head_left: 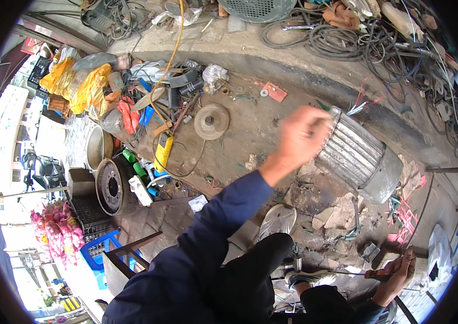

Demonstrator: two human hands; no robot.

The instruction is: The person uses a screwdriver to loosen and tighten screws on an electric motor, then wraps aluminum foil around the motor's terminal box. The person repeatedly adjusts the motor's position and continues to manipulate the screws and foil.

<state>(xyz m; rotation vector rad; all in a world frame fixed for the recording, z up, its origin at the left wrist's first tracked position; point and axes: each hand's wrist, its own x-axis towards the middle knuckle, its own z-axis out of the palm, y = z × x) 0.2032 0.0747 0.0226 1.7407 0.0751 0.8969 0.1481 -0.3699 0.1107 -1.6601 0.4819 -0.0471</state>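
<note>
The motor point(356, 154) lies on its side, probably for stability, right of the left hand point(303, 134), which is curled but blurred, hold unclear; the right hand point(398, 276) grips a tool point(374, 275) by its handle.

The motor housing point(352, 154) is dull, ribbed metal; the floor point(248, 148) looks rough and gritty; the yellow bag point(93, 88) is glossy, crinkled plastic; the wheel rim point(109, 186) is matt metal; the dark blue sleeve point(223, 208) is matt cloth
</note>
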